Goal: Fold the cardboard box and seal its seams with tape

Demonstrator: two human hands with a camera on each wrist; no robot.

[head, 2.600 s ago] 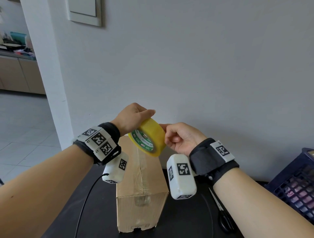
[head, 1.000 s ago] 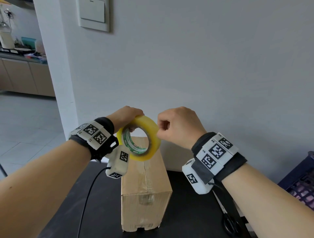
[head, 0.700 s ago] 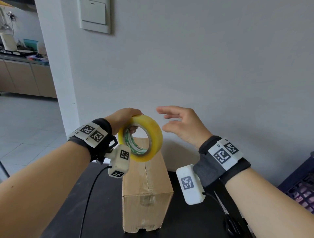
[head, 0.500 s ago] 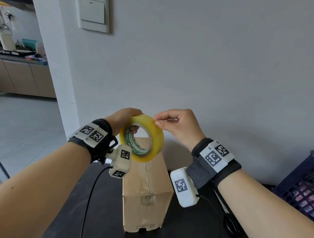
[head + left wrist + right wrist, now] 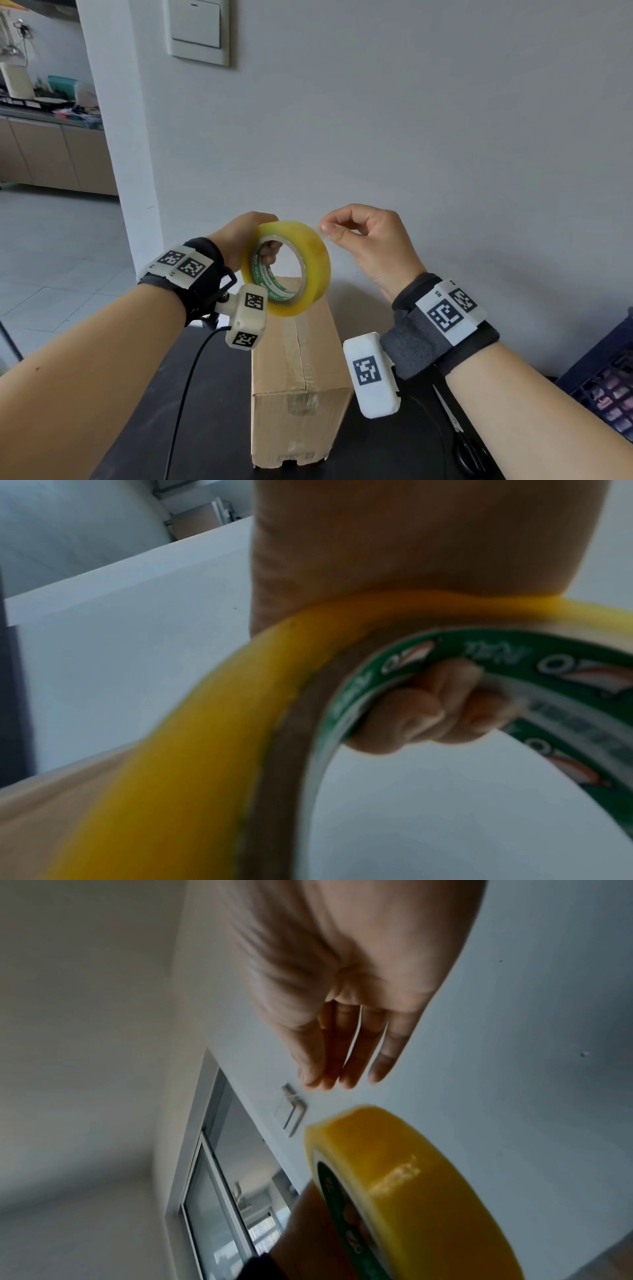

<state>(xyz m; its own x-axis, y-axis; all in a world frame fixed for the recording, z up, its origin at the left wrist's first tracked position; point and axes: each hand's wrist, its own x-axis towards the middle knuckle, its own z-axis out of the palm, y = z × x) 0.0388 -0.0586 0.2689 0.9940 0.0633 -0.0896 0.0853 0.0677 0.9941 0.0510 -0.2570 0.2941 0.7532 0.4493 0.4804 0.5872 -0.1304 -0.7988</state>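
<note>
The left hand [image 5: 239,236] grips the tape roll [image 5: 286,267], fingers hooked through the core and thumb over the yellow outer face, holding it in the air above the far end of the cardboard box [image 5: 298,377]. The right hand [image 5: 370,246] sits just beside the roll's upper edge with thumb and forefinger pressed together. It appears to pinch the free end of the tape, but the clear strip is too thin to make out, so what it holds cannot be confirmed. In the right wrist view the fingers look straighter and blurred, which leaves the grip uncertain.

The box stands near the middle of the tabletop [image 5: 212,428], closed, with a strip of tape already along its top seam and over the near edge. Its contents are hidden.

The likely step is peeling out a new length for another seam. If the pinch slips, the end could snap back onto the roll and need finding again. A long free strip could fold onto itself or cling to the fingers. Neither hand steadies the narrow box, so pressing tape on it could tip or slide it.

Scissors [image 5: 462,438] lie toward the tabletop's right edge. A dark crate [image 5: 606,383] beyond them holds some things, too small to identify.
</note>
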